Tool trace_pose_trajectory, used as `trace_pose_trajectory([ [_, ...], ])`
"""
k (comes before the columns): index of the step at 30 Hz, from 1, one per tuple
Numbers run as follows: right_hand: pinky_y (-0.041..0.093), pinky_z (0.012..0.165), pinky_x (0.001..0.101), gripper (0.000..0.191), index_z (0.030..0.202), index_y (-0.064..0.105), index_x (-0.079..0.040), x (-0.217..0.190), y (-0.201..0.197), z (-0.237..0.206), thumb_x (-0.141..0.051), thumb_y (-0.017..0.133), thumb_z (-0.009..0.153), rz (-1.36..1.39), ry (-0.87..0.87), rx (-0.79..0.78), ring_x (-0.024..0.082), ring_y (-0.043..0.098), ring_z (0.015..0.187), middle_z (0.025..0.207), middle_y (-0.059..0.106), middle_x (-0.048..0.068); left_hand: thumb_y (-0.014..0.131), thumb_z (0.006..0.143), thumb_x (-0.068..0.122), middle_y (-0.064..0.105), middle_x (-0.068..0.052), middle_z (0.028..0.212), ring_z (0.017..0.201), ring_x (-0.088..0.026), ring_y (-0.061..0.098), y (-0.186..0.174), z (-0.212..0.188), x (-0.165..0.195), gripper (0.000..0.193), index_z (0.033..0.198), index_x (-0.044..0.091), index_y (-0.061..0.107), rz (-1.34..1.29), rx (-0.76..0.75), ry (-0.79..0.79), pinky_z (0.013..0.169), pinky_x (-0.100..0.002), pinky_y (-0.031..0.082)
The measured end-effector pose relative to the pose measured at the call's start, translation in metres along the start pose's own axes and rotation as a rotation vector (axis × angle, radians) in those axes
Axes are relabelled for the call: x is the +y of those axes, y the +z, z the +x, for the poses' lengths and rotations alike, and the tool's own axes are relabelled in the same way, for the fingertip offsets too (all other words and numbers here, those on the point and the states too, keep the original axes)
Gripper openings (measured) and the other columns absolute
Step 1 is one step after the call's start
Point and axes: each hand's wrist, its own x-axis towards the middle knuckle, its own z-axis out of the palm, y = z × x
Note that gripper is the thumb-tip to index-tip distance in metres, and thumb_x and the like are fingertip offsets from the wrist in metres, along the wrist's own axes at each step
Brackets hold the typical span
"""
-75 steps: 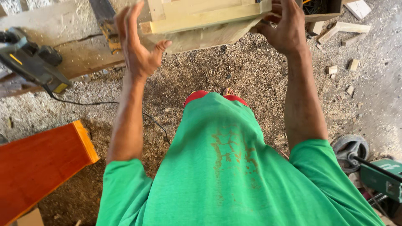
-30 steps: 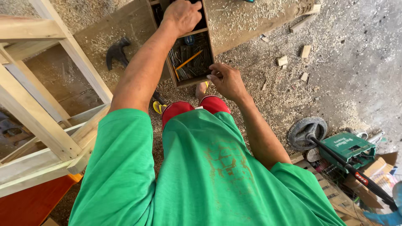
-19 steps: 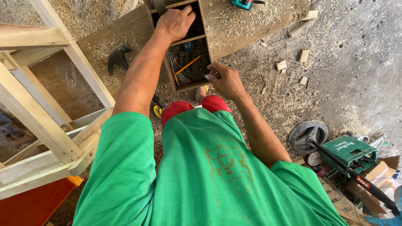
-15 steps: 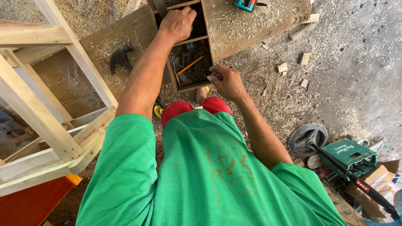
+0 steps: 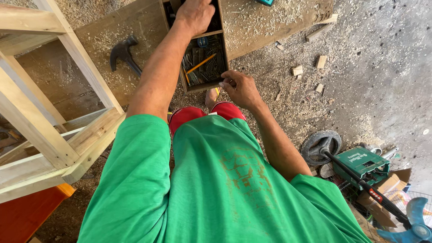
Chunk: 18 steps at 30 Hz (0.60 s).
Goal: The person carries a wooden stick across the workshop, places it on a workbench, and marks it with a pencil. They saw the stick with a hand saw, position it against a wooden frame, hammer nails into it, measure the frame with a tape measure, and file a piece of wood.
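Note:
A wooden tray box (image 5: 203, 85) lies on a sawdust-covered board. Its near compartment holds several nails (image 5: 202, 67) and a yellow pencil (image 5: 201, 63). My left hand (image 5: 194, 15) reaches into the far compartment with its fingers curled down and hidden. My right hand (image 5: 240, 87) is at the box's near right corner, fingertips pinched on something small and thin, apparently a nail. A black claw hammer (image 5: 122, 54) lies on the board left of the box. My green shirt and red shorts fill the lower view.
A pale wooden frame (image 5: 49, 112) stands at the left, with an orange panel (image 5: 27, 216) below it. Small wood offcuts (image 5: 310, 67) lie scattered on the sawdust floor. At lower right are a fan base (image 5: 320, 145), a green tool case (image 5: 362, 163), cardboard and a blue fan blade (image 5: 411, 222).
Both hands let go of the wooden frame, which now stands at the left. They moved to the nail box. Over the last second the left hand stayed in the far compartment.

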Motion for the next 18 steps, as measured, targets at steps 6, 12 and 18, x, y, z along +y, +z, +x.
trace_pose_trajectory([
  [6,0.06,0.076,0.0339,0.03,0.121,0.068,-0.003,0.0,-0.002,-0.005,-0.016,0.072,0.095,0.05,-0.045,0.031,0.019,0.075,0.085,0.099,0.076,0.013,0.065,0.091,0.0,0.069,-0.022,0.087,0.057,-0.024,0.068,-0.013,-0.005,-0.007,0.008,0.098,-0.003,0.068,-0.088,-0.027,-0.001,0.047,-0.037,0.059],
  [12,0.058,0.071,0.0317,0.031,0.121,0.068,-0.002,-0.006,-0.006,0.004,-0.017,0.074,0.095,0.105,-0.011,0.071,0.015,0.071,0.078,0.095,0.076,0.01,0.071,0.097,0.004,0.076,-0.012,0.077,0.066,-0.016,0.073,-0.019,-0.027,-0.01,0.002,0.096,0.003,0.072,-0.688,0.41,-0.255,0.057,-0.029,0.058],
  [18,0.062,0.073,0.0261,0.031,0.126,0.063,0.004,-0.034,0.0,0.043,-0.017,0.064,0.103,0.618,-0.033,0.174,0.011,0.073,0.082,0.1,0.074,0.006,0.068,0.098,0.002,0.081,-0.01,0.087,0.053,-0.004,0.057,-0.027,-0.05,-0.009,0.01,0.107,0.001,0.073,-1.549,0.356,-0.614,0.042,-0.02,0.04],
])
